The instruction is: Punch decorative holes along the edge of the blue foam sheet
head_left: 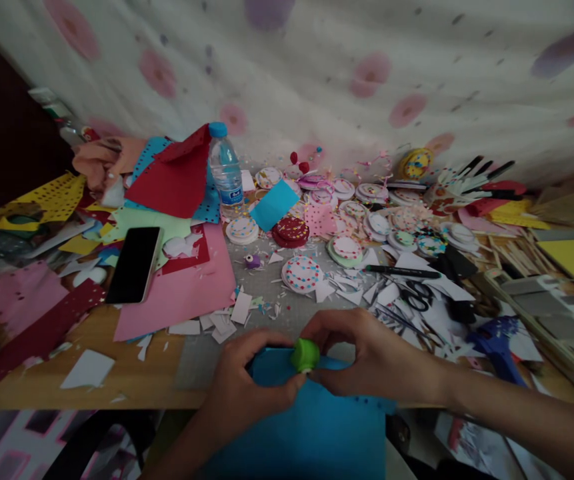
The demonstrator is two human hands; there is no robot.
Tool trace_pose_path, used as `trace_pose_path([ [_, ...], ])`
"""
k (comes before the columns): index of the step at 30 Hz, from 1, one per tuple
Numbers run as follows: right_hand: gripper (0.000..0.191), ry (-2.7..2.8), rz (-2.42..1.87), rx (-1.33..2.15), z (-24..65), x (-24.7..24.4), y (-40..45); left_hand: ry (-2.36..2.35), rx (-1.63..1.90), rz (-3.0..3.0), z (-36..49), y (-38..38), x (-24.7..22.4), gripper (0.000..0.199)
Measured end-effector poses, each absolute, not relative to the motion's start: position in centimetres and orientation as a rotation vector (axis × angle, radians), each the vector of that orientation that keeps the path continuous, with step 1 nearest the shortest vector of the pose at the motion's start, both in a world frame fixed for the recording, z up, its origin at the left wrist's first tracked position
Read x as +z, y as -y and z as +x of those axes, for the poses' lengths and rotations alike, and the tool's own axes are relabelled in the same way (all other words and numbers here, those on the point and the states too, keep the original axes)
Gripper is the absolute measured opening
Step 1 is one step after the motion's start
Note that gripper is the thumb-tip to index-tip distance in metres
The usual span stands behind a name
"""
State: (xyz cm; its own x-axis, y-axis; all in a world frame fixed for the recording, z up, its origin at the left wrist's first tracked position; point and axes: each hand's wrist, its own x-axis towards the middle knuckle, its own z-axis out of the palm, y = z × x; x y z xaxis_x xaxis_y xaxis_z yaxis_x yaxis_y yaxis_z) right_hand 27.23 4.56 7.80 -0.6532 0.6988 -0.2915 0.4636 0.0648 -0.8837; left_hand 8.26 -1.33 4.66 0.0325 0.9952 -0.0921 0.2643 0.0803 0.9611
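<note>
A sheet of blue paper (311,433) hangs over the table's front edge toward me, with several small punched holes near its right side. On the paper sits a small green paper punch (305,355). My right hand (361,350) is closed on the punch, thumb below and fingers above. My left hand (257,373) pinches from the left, its thumb touching the punch's lower side and its fingers at the paper's far edge. Beyond the hands lies a purple paper punch (253,261). Between it and me, white paper scraps (241,309) are scattered on a grey cutting mat (194,360).
Several decorated round paper pieces (303,274) cover the back middle. A water bottle (227,170) stands behind them. At left, a phone (135,265) rests on pink paper (201,283). Scissors (417,295), a black pen (403,271) and a blue glue gun (499,347) lie at right.
</note>
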Motion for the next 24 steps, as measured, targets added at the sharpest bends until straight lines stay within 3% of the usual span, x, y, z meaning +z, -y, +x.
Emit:
trace_pose_path([
  [16, 0.020, 2.215, -1.240, 1.677, 28.4, 4.6, -6.5, -1.311, 0.773, 1.133, 8.5, 0.9, 0.4, 0.030],
  [24, 0.037, 1.508, -1.392, 1.730, 32.6, 4.2, -6.5, -1.445, 0.736, 1.105, 5.0, 4.0, 0.7, 0.032],
])
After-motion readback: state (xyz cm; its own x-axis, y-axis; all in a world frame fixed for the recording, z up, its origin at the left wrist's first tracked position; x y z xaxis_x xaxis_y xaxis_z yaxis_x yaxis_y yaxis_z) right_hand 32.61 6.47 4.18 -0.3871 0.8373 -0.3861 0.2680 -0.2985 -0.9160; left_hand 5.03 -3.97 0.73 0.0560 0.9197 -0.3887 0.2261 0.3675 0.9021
